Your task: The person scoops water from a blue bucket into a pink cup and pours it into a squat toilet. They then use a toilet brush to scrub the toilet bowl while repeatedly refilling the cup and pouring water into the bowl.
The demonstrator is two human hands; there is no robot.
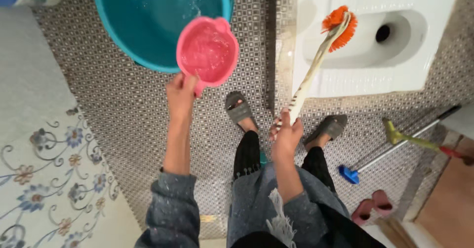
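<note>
Pink plastic scoop (207, 50), full of water, is gripped level by the left hand (181, 91) beside the teal bucket (111, 26), while the orange-bristled brush (338, 25), clasped in the right hand (286, 132), is pressed into the white squat pan (365, 75).

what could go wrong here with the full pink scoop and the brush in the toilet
The pink scoop, full of water and held by its handle in the left hand, could slop onto the tiled floor by the sandalled feet, a slip risk. The orange brush in the right hand may flick dirty water from the squat toilet.
</note>
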